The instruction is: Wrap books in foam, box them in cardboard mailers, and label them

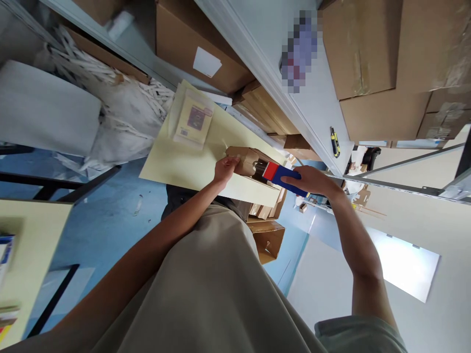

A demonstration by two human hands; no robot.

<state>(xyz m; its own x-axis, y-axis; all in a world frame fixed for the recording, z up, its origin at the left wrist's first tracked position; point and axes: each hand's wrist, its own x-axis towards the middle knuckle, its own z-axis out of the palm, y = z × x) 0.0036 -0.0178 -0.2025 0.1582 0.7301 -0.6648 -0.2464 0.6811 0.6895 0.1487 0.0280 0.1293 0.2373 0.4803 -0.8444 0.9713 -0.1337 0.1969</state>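
Note:
My left hand (pixel 225 170) is closed on the near left end of a small brown cardboard box (pixel 246 161), with its fingers pressed on the side. The box lies on a pale yellow tabletop (pixel 162 152), and its right end is open, with something dark inside. In my right hand (pixel 312 180) is a flat blue packet with a red end and a white stripe (pixel 276 174). Its red end is at the box's open end; I cannot tell whether it is partly inside. The thumb lies across the packet, and the other fingers are mostly hidden.
A yellow printed package in clear wrap (pixel 194 119) lies on the left of the tabletop. On the grey shelf above sits a yellow and black utility knife (pixel 334 142), near large cardboard boxes (pixel 379 113). An open carton (pixel 270 240) stands below the table's right end.

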